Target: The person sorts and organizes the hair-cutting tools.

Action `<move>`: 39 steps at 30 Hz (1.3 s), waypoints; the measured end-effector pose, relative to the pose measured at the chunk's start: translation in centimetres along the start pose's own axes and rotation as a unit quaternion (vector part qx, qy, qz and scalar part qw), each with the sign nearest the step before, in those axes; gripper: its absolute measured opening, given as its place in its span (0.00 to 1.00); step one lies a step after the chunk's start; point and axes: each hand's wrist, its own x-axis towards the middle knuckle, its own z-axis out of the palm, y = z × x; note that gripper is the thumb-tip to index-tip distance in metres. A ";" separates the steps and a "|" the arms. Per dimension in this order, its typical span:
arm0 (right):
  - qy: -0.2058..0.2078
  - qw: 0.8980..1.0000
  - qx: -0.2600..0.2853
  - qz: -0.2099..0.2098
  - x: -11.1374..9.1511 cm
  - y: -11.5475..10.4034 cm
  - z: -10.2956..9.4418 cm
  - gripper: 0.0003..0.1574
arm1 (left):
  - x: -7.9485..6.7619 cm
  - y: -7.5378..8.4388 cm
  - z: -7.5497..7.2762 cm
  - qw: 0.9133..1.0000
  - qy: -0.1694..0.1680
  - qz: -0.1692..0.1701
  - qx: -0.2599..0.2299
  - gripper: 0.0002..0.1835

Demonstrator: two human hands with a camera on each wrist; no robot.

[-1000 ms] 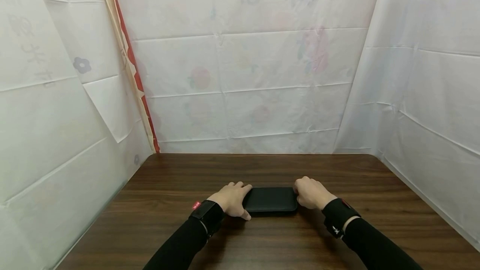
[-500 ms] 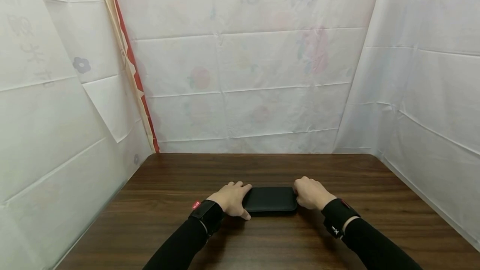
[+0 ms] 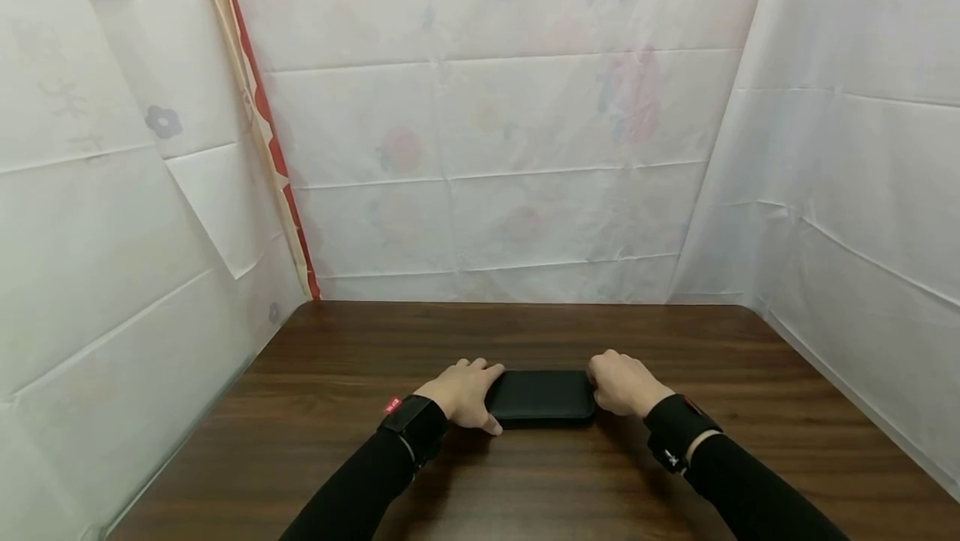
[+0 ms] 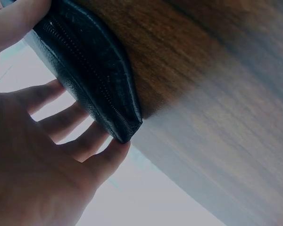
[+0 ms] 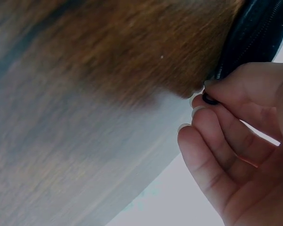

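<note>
A black leather zip wallet (image 3: 540, 398) lies flat on the wooden table between both hands. My left hand (image 3: 462, 396) grips its left end, with the thumb at the near corner and the fingers spread along the side. In the left wrist view, the zip (image 4: 92, 70) runs along the wallet's edge, above the fingertips (image 4: 114, 153). At the right end, my right hand (image 3: 621, 384) pinches a small dark zip pull (image 5: 209, 99) between thumb and forefinger. The other fingers of that hand are curled beside it.
The brown wood-grain table (image 3: 360, 341) extends around the wallet. White sheeting with faint printed patterns hangs at the back (image 3: 480, 141), left and right. A red and cream strip (image 3: 262, 124) runs down the back left corner.
The head view has tilted slightly, so the table and hands sit a little higher in it. Both hands and the wallet otherwise keep their places.
</note>
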 end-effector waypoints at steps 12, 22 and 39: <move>-0.002 1.000 0.002 0.007 0.1 -0.1 0.1 0.30 | -0.1 0.0 0.0 1.000 0.002 0.001 0.000 0.49; 0.006 1.000 -0.007 0.005 0.0 0.0 0.3 0.31 | 0.0 0.2 0.1 1.000 0.001 -0.001 0.005 0.50; 0.014 1.000 -0.004 0.008 -0.4 0.0 0.6 0.31 | -0.2 0.2 0.1 1.000 0.004 0.003 0.002 0.49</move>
